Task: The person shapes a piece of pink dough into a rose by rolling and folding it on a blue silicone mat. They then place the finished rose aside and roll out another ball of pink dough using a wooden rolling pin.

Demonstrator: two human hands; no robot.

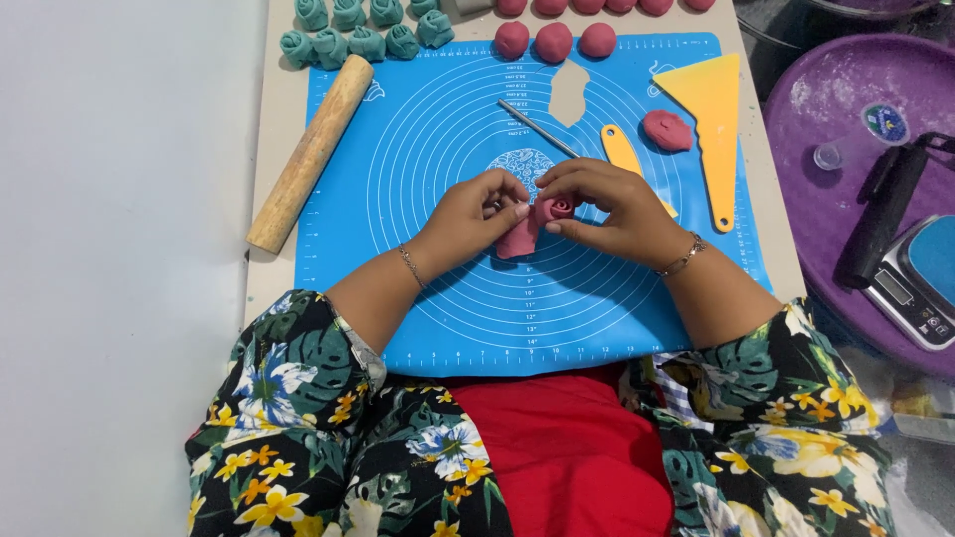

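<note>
My left hand and right hand are both pinched around a piece of pink dough at the middle of the blue silicone mat. My right fingertips hold the coiled, rose-like end while my left fingers press the loose flap against it, so the spiral does not unwind. Just beyond my hands lies a thin metal rod, with a yellow plastic knife, a flattened pink disc and a yellow scraper near my right hand, all within easy reach. A wooden rolling pin rests at the mat's left edge. Along the far edge sit teal dough roses and pink dough balls, out of the working area. A kitchen scale sits well apart on the right.
</note>
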